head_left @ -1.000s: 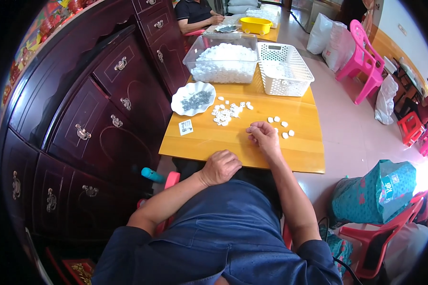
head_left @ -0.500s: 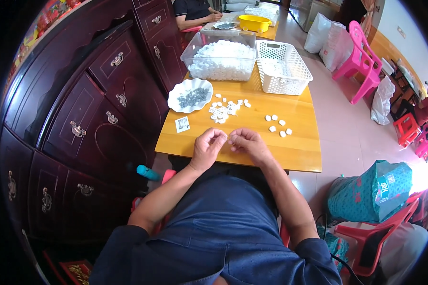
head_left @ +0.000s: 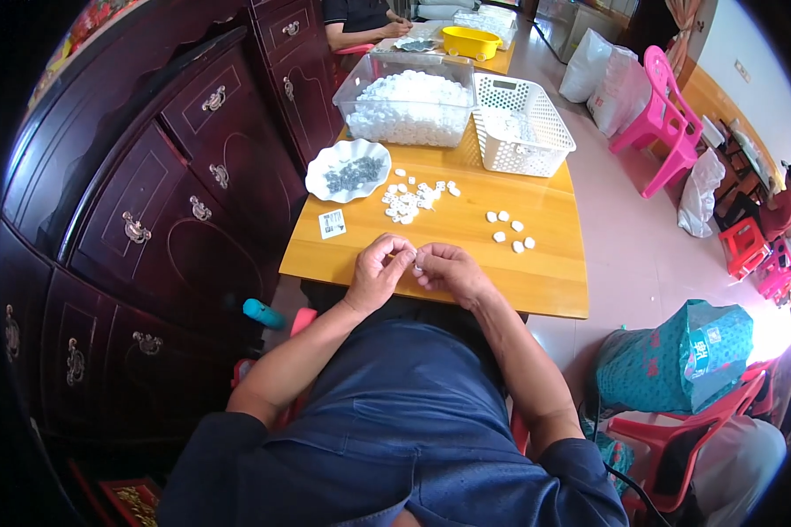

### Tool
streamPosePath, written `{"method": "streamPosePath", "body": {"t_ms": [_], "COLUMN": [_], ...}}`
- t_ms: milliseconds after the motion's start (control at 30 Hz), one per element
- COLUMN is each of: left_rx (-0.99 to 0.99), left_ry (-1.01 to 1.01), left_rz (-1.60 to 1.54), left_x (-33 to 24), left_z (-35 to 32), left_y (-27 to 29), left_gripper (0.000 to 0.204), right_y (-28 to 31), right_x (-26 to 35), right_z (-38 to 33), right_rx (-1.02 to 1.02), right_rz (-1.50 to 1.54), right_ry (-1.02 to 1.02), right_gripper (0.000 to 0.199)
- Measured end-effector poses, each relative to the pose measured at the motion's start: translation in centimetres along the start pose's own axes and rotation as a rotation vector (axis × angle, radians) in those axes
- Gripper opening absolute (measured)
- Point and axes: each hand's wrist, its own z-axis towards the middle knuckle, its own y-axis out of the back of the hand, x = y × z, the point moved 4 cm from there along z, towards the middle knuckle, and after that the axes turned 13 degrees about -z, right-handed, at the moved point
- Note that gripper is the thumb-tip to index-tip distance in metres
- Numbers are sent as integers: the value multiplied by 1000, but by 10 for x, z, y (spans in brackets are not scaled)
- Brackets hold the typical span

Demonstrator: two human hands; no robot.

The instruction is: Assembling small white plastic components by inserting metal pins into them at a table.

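My left hand [head_left: 378, 274] and my right hand [head_left: 453, 272] meet over the front edge of the wooden table [head_left: 536, 281]. Both are closed, thumbs and fingers pinched, fingertips touching or nearly so. A tiny pale bit shows between the fingertips, but its kind is too small to tell. Beyond my hands lies a loose cluster of small white plastic pieces [head_left: 403, 205]. Several round white pieces [head_left: 499, 237] sit apart to the right. At the left, a white scalloped dish [head_left: 315, 183] holds many small dark grey pieces [head_left: 353, 174].
A clear bin [head_left: 350, 107] full of white pieces and a white perforated basket [head_left: 536, 160] stand at the back. A printed card [head_left: 332, 225] lies left. Dark cabinets [head_left: 141, 193] flank the left side; a teal bag [head_left: 668, 360] sits on a chair at right. Another person [head_left: 356, 26] sits beyond.
The whole view has shifted slightly, so the table sits a little further left. My hands stay pinched together, with only small finger movement; a pale bit now shows below the fingertips.
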Motion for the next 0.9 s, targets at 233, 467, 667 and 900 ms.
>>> {"method": "streamPosePath", "body": {"t_ms": [233,467,667,900], "left_rx": [113,100,-5,36], "left_ry": [18,82,236,272], "left_rz": [14,118,-178,-198], "left_x": [1,1,17,23], "left_z": [1,0,2,-1], "left_y": [5,11,19,16], "left_gripper": [2,5,12,10], "right_y": [3,-1,4,1], "right_x": [-2,-5,-5,-3], "right_z": [1,3,4,5], "right_rx": [14,-47,-137,-195], "right_rz": [-8,-93,-66,-164], "right_ry": [13,47,118,171], "right_gripper": [13,12,13,13]}}
